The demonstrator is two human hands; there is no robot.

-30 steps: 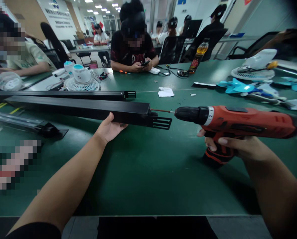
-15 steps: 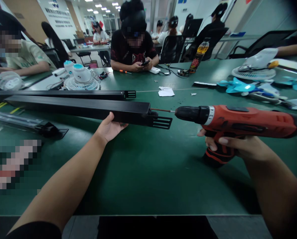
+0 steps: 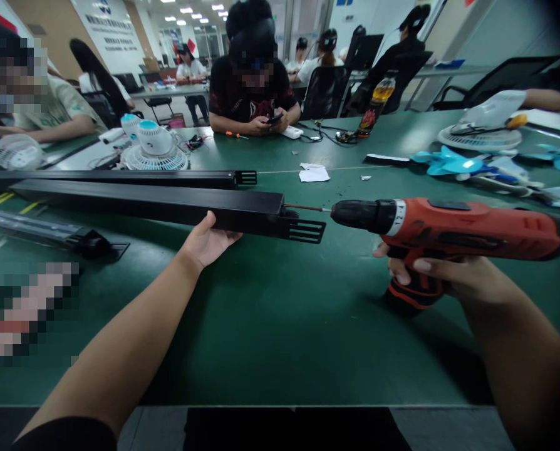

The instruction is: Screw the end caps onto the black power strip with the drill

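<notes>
My left hand (image 3: 210,241) grips a long black rectangular tube (image 3: 167,199) from below and the near side, its thumb up against the side wall. A slotted black tab (image 3: 307,231) sticks out of the tube's right end. Wrapped round the handle of a red and black cordless drill (image 3: 472,228) is my right hand (image 3: 442,272). From the drill's black chuck a thin reddish-brown rod (image 3: 303,207) runs level to the tube's end. Where its tip meets the end fitting is too small to make out.
Behind lies a second black tube (image 3: 120,178); a clear-topped one (image 3: 31,224) is at left. White fan parts (image 3: 155,147) stand at the back left, blue fan blades (image 3: 444,163) at the right. A bottle (image 3: 378,103) and paper (image 3: 314,173) are farther back. Other people sit around.
My hands, the tube and the drill stay almost in place. At the far right, another person's arm has shifted near the white fan part.
</notes>
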